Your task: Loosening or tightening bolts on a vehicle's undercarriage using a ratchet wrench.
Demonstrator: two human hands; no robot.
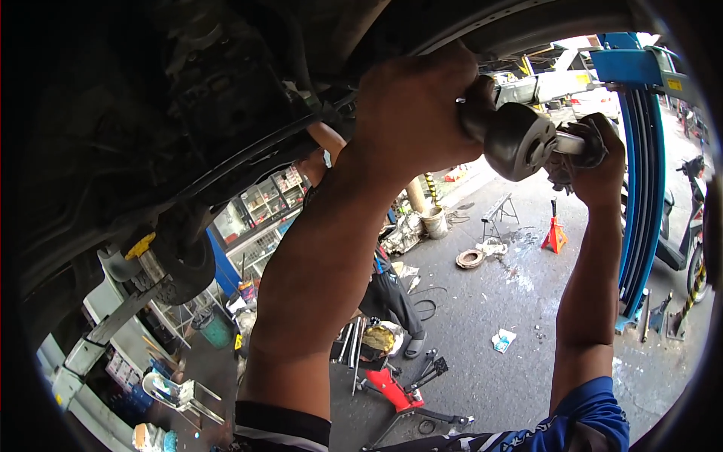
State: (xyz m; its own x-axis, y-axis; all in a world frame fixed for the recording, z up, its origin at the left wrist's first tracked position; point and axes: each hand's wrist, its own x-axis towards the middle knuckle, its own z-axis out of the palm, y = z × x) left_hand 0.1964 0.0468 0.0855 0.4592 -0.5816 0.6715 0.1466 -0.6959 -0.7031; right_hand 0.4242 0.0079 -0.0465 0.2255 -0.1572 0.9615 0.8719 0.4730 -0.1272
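Observation:
Overhead, under the raised vehicle (218, 113), I hold a black metal part (516, 139) with a thick rounded head and a short silver shaft. Its exact kind I cannot make out. My left hand (418, 113) is closed around its narrower black end, close below the dark underbody. At the other side my right hand (602, 162) closes around the end of the silver shaft, where dark crumpled material (561, 173) shows below it. The right fingers are partly hidden.
A blue lift post (644, 196) stands close on the right. On the floor are an orange jack stand (555, 233), a red stand with black legs (395, 392) and a round rusty part (470, 259). Another person's arm (327, 142) and leg (395, 301) show behind my left arm.

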